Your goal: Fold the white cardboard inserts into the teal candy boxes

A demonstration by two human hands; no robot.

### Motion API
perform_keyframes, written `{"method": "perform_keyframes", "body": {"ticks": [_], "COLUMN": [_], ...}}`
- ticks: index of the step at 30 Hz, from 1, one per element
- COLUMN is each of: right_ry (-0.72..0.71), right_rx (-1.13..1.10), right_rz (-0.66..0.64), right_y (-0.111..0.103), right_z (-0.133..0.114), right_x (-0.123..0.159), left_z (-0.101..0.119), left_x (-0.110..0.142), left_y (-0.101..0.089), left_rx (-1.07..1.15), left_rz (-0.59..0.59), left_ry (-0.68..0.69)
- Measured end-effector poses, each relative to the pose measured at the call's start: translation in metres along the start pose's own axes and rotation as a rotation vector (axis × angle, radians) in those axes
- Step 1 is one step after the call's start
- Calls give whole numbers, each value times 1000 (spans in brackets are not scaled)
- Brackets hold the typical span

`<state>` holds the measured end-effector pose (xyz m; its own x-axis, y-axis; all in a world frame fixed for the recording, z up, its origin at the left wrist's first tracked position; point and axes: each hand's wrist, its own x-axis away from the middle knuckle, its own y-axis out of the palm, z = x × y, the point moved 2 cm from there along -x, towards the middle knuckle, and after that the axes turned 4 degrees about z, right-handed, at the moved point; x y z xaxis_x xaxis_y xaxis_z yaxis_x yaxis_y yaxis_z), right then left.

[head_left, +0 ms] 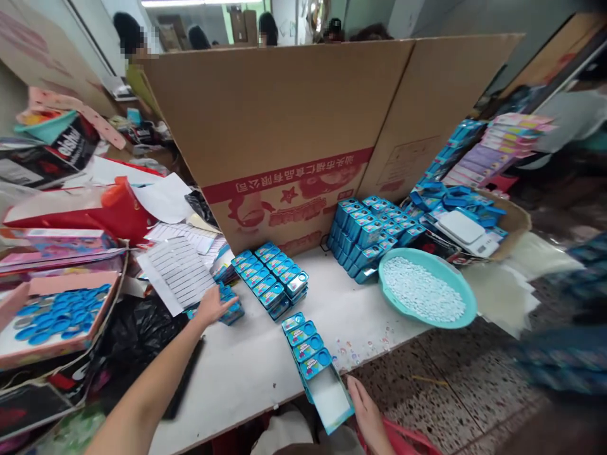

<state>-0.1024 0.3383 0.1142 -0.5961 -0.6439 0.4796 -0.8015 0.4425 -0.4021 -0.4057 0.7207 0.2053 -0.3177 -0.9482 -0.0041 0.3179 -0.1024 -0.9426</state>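
Note:
My left hand [214,308] reaches over a small group of blue tins [233,311] on the left part of the table, its thumb along their near side and its other fingers partly hidden. In front of me lies an open blue tray [327,398], with a white inside and a row of blue tins [309,347] at its far end. Its near end sticks out past the table edge. My right hand [364,404] is beside the tray's right edge, fingers stretched out and nothing visible in them. Stacked blue tins [270,278] stand between the left hand and the cardboard.
A tall cardboard sheet [284,126] stands across the back. More stacked blue tins [365,234] stand right of centre, next to a turquoise basin [467,313] of small white pieces. A white scale [459,226] is behind it. Papers [175,272] and a box of blue lids [61,316] lie left.

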Motion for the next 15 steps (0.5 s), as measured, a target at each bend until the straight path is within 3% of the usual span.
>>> {"method": "perform_keyframes", "body": {"ticks": [5, 9, 11, 15], "right_ry": [108, 144, 136, 115], "right_rx": [-10, 24, 27, -28], "right_rz": [-83, -15, 31, 66], "right_y": [7, 11, 10, 12], "right_z": [3, -2, -5, -4], "right_x": [24, 33, 33, 32], "left_z": [-16, -15, -14, -8], "left_x": [-2, -15, -18, -13], "left_y": [12, 26, 31, 38], "left_rx": [-307, -445, -463, -466], "left_rz": [-216, -277, -286, -180], "left_ry": [79, 35, 64, 182]}}
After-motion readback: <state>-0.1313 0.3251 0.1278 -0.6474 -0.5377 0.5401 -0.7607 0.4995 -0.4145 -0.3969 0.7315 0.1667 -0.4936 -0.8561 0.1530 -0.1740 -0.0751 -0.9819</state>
